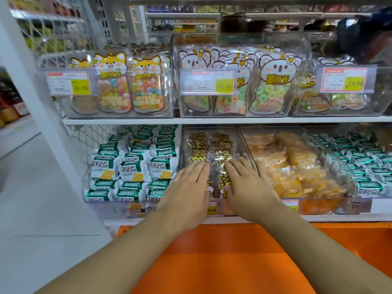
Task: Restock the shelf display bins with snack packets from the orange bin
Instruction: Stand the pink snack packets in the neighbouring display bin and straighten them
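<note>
Both hands, left (186,185) and right (248,185), press straight fingers (199,166) onto snack packets (220,158).

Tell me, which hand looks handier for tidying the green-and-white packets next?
Probably the left hand: it lies flat on the cat-print packets right beside the green-and-white packets. The right hand would have to cross over.

**Lighting and picture quality, head view**

Bright, even shop light falls from overhead; shadows are faint and soft. White glare streaks the clear bins (239,81) and washes out the price tags (213,82). The centre is fairly sharp, while the top shelf (191,15) and far corners blur. Wide-angle distortion bows the shelf edge (212,120) and leans the white post (31,81) at the left.
</note>
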Motion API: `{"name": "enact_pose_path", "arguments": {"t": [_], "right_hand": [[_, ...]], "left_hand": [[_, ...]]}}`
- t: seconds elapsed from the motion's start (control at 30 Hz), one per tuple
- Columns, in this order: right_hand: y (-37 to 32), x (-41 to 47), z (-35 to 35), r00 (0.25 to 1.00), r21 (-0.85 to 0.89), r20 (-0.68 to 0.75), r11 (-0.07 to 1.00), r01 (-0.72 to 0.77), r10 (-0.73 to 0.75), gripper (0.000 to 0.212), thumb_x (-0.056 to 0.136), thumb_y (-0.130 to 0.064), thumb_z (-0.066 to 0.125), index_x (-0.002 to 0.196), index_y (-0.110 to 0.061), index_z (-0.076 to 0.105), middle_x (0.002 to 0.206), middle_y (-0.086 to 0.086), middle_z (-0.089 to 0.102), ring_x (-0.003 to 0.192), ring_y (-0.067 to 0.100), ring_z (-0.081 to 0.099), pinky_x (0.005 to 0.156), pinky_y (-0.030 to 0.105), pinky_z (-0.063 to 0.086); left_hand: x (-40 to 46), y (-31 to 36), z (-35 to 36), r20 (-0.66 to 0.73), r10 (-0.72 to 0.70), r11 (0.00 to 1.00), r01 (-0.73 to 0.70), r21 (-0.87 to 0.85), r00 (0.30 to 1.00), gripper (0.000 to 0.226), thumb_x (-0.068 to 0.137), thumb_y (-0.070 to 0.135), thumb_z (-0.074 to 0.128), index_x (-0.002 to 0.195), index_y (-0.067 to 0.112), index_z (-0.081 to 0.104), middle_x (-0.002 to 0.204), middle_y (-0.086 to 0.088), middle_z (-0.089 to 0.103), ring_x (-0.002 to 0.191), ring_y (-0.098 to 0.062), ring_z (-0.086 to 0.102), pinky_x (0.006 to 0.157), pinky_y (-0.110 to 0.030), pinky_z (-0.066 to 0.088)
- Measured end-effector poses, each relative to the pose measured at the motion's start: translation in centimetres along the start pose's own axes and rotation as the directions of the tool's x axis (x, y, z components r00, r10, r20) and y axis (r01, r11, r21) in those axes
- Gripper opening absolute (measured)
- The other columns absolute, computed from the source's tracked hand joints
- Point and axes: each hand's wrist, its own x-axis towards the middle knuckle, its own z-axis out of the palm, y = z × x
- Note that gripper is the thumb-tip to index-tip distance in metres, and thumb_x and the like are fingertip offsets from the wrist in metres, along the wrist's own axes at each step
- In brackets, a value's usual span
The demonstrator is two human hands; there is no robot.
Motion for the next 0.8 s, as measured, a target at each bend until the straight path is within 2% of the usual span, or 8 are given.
{"name": "enact_pose_path", "arguments": {"t": [0.1,0.23,0.33,0.4,0.53,0.63,0.7,0.8], "right_hand": [[-1.4,-0.4,-0.8,0.997,0.000,-0.071,1.000,0.019,-0.019,0.072,0.098,-0.037,0.043,0.164,-0.018,0.021,0.166,0.003,0.032,0.157,0.026,0.020,0.130,0.050,0.011],[-4.6,-1.2,-1.8,0.984,0.127,-0.125,0.981,0.145,-0.129,0.070,0.097,-0.025,0.054,0.162,-0.019,0.027,0.163,0.002,0.034,0.152,0.025,0.027,0.126,0.044,0.027],[-7.7,-1.6,-2.2,0.969,0.162,-0.110,0.958,0.235,-0.219,0.071,0.101,-0.024,0.053,0.164,-0.025,0.022,0.167,-0.002,0.024,0.155,0.021,0.019,0.128,0.038,0.021],[-9.6,-1.4,-2.4,0.962,0.175,-0.116,0.949,0.264,-0.246,0.071,0.102,-0.025,0.052,0.165,-0.027,0.020,0.169,-0.003,0.019,0.157,0.021,0.015,0.128,0.039,0.020],[-12.5,-0.8,-1.7,0.958,0.183,-0.129,0.944,0.276,-0.255,0.065,0.104,-0.027,0.049,0.163,-0.029,0.024,0.169,-0.001,0.019,0.157,0.023,0.016,0.126,0.044,0.024],[-14.0,-0.2,-1.3,0.952,0.144,-0.142,0.946,0.291,-0.272,0.064,0.101,-0.029,0.055,0.160,-0.027,0.032,0.167,0.000,0.024,0.150,0.021,0.015,0.125,0.046,0.023],[-14.7,0.3,-1.3,0.953,0.096,-0.131,0.953,0.288,-0.275,0.063,0.102,-0.033,0.054,0.161,-0.024,0.033,0.168,0.002,0.024,0.151,0.022,0.014,0.126,0.047,0.018],[-14.7,0.9,-0.8,0.967,0.039,-0.064,0.968,0.248,-0.245,0.063,0.106,-0.041,0.046,0.163,-0.024,0.026,0.171,0.000,0.012,0.160,0.023,0.006,0.129,0.050,0.004]], "left_hand": [[-3.0,-0.4,-1.8,-0.024,-0.012,0.998,0.011,-0.060,1.000,0.066,0.109,0.037,0.039,0.167,0.022,0.011,0.174,0.006,0.011,0.160,-0.011,0.004,0.127,-0.026,-0.005],[-6.5,-3.1,-3.7,-0.055,-0.156,0.986,0.152,-0.064,0.986,0.059,0.105,0.038,0.046,0.160,0.025,0.027,0.163,0.007,0.025,0.152,-0.015,0.025,0.126,-0.032,0.019],[-7.3,-5.8,-4.6,-0.026,-0.354,0.934,0.351,-0.070,0.935,0.067,0.105,0.043,0.045,0.163,0.025,0.018,0.169,-0.001,0.016,0.155,-0.021,0.019,0.127,-0.040,0.022],[-7.5,-6.9,-4.9,0.014,-0.404,0.913,0.404,-0.060,0.915,0.073,0.106,0.047,0.043,0.166,0.024,0.010,0.173,-0.007,0.007,0.159,-0.026,0.013,0.128,-0.044,0.020],[-7.9,-8.5,-4.3,0.093,-0.404,0.904,0.413,-0.109,0.910,0.076,0.105,0.054,0.043,0.167,0.026,0.009,0.174,0.002,-0.009,0.161,-0.025,0.005,0.128,-0.048,0.025],[-7.6,-9.4,-3.6,0.079,-0.390,0.906,0.397,-0.143,0.918,0.073,0.106,0.052,0.042,0.167,0.026,0.014,0.174,0.006,-0.009,0.160,-0.023,0.010,0.126,-0.046,0.029],[-7.2,-9.7,-3.4,0.061,-0.378,0.913,0.382,-0.141,0.924,0.071,0.106,0.050,0.042,0.167,0.025,0.015,0.174,0.006,-0.008,0.160,-0.022,0.013,0.126,-0.044,0.030],[-7.0,-9.9,-3.2,0.052,-0.363,0.922,0.367,-0.126,0.930,0.071,0.106,0.049,0.040,0.168,0.025,0.013,0.174,0.003,-0.008,0.160,-0.024,0.012,0.128,-0.043,0.026]]}}
